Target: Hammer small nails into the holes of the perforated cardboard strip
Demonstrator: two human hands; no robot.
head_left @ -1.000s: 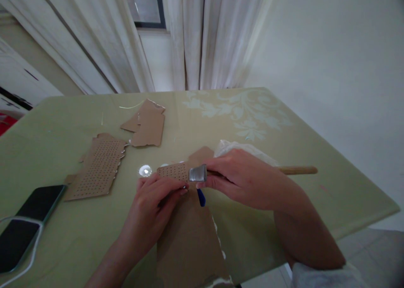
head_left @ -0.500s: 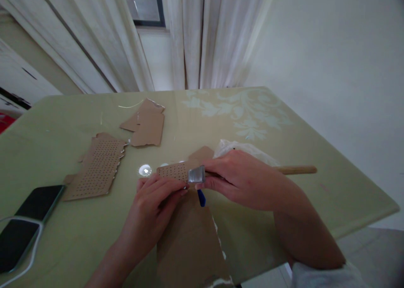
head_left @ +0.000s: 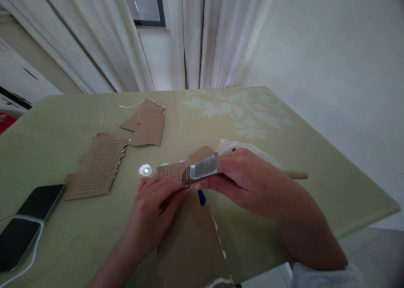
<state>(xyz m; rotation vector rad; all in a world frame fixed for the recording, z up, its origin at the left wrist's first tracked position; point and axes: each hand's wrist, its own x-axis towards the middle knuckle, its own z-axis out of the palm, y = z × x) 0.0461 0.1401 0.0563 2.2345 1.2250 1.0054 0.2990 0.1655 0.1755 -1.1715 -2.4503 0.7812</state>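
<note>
Brown cardboard lies under both our hands on the green counter (head_left: 57,128). Our right hand (head_left: 249,178) is closed around a hammer (head_left: 202,169), gripped close up by its metal head, which is tilted just above a cardboard strip (head_left: 170,171) dotted with rows of small holes. The end of the wooden handle (head_left: 295,175) sticks out behind the wrist. Our left hand (head_left: 153,204) lies curled on the strip with its fingertips right beside the metal head. We cannot tell whether it pinches something there or only presses down. A small blue tip (head_left: 201,198) shows below the head, and what it belongs to is unclear. The strip rests on a larger plain sheet (head_left: 189,241) that reaches the near edge.

We judge the grip near the head suits short, light taps. The face should come down flat rather than on its corner, and the left fingertips look too near, so they would do better a little back along the strip while pressing it flat against the sheet.

Off to the left are another holed piece (head_left: 99,168) and a phone (head_left: 41,199).
</note>
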